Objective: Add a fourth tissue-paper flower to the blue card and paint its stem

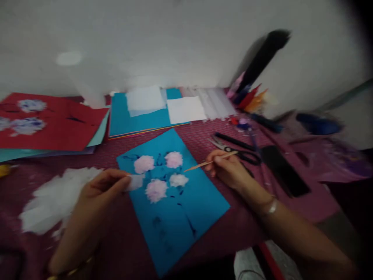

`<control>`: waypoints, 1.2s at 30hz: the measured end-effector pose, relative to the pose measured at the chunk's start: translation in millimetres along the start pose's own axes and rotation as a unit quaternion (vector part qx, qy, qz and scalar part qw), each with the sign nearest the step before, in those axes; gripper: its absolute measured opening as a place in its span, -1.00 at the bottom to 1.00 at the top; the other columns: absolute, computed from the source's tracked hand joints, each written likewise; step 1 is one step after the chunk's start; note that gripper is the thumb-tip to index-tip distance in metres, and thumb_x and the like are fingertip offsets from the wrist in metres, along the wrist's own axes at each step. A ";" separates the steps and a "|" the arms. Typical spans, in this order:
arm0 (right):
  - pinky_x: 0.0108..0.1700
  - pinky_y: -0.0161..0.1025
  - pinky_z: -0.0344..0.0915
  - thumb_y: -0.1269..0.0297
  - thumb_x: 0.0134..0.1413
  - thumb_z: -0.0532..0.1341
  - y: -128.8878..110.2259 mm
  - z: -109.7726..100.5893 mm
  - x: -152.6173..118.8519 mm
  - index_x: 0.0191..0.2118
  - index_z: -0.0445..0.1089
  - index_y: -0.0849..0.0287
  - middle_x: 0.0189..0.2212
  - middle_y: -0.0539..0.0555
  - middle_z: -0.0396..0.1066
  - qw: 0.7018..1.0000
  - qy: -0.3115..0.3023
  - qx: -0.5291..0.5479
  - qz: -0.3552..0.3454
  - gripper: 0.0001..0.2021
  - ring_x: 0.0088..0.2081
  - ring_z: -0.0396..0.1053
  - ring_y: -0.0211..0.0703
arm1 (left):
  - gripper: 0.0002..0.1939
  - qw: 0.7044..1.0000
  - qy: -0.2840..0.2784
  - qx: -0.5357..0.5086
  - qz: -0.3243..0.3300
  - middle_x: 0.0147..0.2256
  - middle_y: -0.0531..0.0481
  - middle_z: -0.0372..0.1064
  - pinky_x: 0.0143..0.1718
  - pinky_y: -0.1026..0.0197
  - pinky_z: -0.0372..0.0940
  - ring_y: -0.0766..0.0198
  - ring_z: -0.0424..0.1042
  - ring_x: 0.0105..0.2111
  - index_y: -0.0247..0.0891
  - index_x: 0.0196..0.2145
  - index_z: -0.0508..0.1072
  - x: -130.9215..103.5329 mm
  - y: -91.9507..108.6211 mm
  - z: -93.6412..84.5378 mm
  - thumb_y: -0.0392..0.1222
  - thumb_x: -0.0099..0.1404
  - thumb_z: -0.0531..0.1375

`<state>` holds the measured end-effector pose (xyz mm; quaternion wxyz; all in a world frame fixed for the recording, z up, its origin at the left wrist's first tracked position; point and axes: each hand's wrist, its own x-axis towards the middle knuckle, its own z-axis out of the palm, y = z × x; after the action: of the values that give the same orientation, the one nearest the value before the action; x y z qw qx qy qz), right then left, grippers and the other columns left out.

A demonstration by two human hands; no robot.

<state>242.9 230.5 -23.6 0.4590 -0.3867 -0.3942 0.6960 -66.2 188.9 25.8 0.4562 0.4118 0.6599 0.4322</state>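
Left hand (pixel 101 190) pinches tissue (pixel 136 182), right hand (pixel 229 169) grips a stick (pixel 199 165), white puff (pixel 178 180) between them: apparently puff-building, calling for delicate placement.

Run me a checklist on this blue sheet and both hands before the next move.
1. Left hand has its white paper piece: ok, pinched at the fingertips.
2. Right hand has the thin stick: ok, tip pointing toward the white puff.
3. Stick tip touching the sheet: cannot tell, too blurred.
4. Blue sheet lying on the table: ok, it looks flat.
5. Loose white pieces nearby: ok, piled beside the left forearm.
6. Scissors clear of the blue sheet: ok, beyond its right edge.
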 end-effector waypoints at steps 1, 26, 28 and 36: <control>-0.58 -0.38 0.18 0.01 -0.14 0.38 2.5 0.9 -0.2 -0.42 0.47 0.15 -0.60 0.00 0.45 1.000 -0.019 -0.007 -0.003 -0.70 -0.62 0.29 -0.32 | -0.81 1.000 0.012 0.006 0.007 -0.48 0.08 0.39 -0.46 0.32 0.18 0.32 0.29 -0.45 -0.19 -0.44 0.49 -0.3 0.6 1.7 -0.08 0.02 0.36; -0.49 -0.38 0.20 0.12 0.04 0.26 26.4 18.1 -0.5 -0.43 0.37 0.22 -0.59 -0.05 0.41 0.985 -0.041 -0.141 -0.091 -0.76 -0.60 0.27 -0.36 | -0.82 0.914 -0.374 0.145 0.063 -0.59 0.11 0.26 -0.60 0.34 0.09 0.37 0.20 -0.60 -0.24 -0.43 0.46 -10.3 20.9 48.2 -0.06 0.12 0.26; -0.50 -0.38 0.20 0.11 0.03 0.26 26.3 17.9 0.4 -0.43 0.36 0.22 -0.59 -0.05 0.41 0.986 -0.033 -0.138 -0.090 -0.75 -0.60 0.26 -0.36 | -0.83 0.892 -0.405 0.186 0.080 -0.59 0.10 0.27 -0.59 0.34 0.06 0.37 0.19 -0.60 -0.24 -0.43 0.50 -1.6 22.1 60.0 -0.09 0.12 0.24; -0.51 -0.37 0.20 0.11 0.02 0.27 25.4 19.9 0.9 -0.46 0.32 0.19 -0.60 -0.06 0.39 0.988 -0.023 -0.131 -0.078 -0.75 -0.61 0.25 -0.35 | -0.91 0.889 -0.393 0.208 0.108 -0.66 0.15 0.20 -0.63 0.35 -0.02 0.38 0.13 -0.64 -0.22 -0.45 0.48 18.5 3.9 84.3 -0.17 0.04 0.23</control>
<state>216.3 220.7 -38.9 0.4479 -0.3953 -0.5216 0.6091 10.6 223.8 7.2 0.5328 0.7022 0.4529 0.1339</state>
